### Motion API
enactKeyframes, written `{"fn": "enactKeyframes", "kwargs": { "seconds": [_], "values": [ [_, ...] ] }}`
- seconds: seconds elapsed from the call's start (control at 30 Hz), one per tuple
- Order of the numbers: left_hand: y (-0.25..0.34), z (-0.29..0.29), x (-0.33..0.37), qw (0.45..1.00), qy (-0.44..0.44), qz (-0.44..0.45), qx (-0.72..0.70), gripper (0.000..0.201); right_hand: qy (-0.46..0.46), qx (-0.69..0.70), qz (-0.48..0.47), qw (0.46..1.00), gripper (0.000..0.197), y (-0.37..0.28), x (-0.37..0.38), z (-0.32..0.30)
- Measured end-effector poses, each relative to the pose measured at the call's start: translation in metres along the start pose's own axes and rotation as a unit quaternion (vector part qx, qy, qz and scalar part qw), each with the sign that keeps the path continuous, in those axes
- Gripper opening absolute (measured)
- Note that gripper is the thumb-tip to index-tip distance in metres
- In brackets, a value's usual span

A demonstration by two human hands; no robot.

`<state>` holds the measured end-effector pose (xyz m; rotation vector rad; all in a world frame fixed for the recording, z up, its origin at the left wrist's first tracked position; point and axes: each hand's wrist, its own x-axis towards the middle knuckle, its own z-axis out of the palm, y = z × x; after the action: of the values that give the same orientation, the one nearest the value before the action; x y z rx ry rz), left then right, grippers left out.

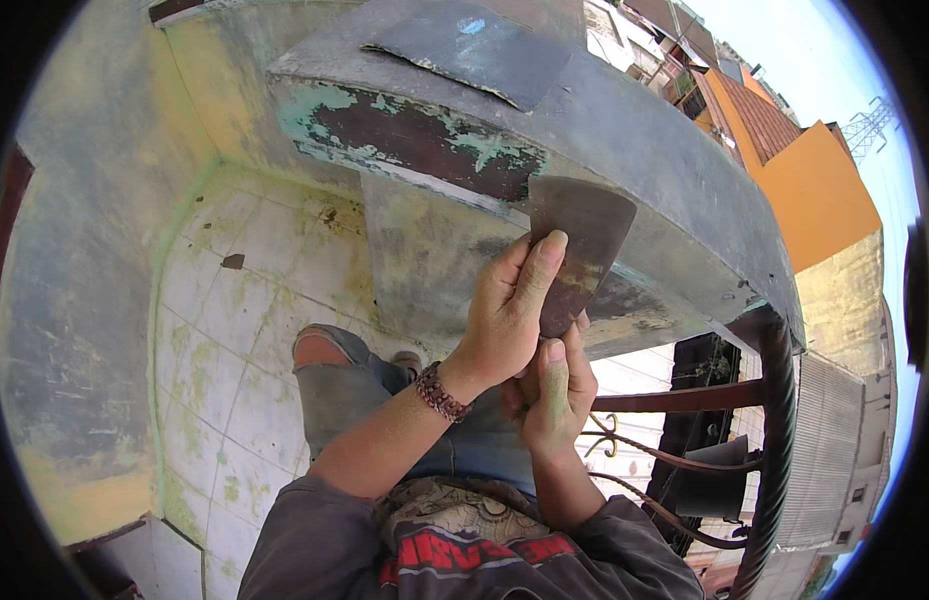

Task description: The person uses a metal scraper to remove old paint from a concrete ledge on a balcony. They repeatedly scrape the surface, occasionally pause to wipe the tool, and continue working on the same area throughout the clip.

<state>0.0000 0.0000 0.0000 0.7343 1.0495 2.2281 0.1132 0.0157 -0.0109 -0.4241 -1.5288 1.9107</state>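
Note:
A brown, slightly curled piece of sandpaper (585, 225) is held upright between my two hands, before the edge of a grey ledge (645, 150). My left hand (510, 305), with a beaded bracelet at its wrist, pinches the sheet's left side, thumb on top. Lower down, my right hand (557, 395) grips the bottom end between thumb and fingers. Pale dust coats both hands. Behind the sheet, the ledge's front face has a dark brown patch (415, 140) edged with flaking turquoise paint. A dark, torn-edged sheet (475, 50) lies on top of the ledge.
Dusty white floor tiles (255, 400) with scattered debris lie at left, beside a blotchy grey-yellow wall (75, 300). To the right stands a twisted metal railing post (778, 430) with curved bars. A dark bucket-like container (712, 480) shows behind the bars. Buildings lie beyond.

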Motion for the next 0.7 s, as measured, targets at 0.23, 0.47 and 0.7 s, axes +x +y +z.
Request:
{"fn": "enactKeyframes", "kwargs": {
  "seconds": [0.23,0.47,0.7],
  "values": [
    [-0.007,-0.003,-0.014,0.999,0.019,0.017,0.037,0.033,0.035,-0.067,-0.004,0.997,0.048,0.016,-0.014,0.000],
    [-0.001,0.000,-0.004,1.000,0.014,0.013,0.008,0.032,0.028,-0.095,-0.022,0.995,0.049,0.007,-0.004,0.005],
    [-0.009,0.003,-0.014,1.000,0.019,-0.015,-0.008,0.031,0.027,-0.061,-0.004,0.998,0.049,0.002,-0.006,0.005]
  ]
}}
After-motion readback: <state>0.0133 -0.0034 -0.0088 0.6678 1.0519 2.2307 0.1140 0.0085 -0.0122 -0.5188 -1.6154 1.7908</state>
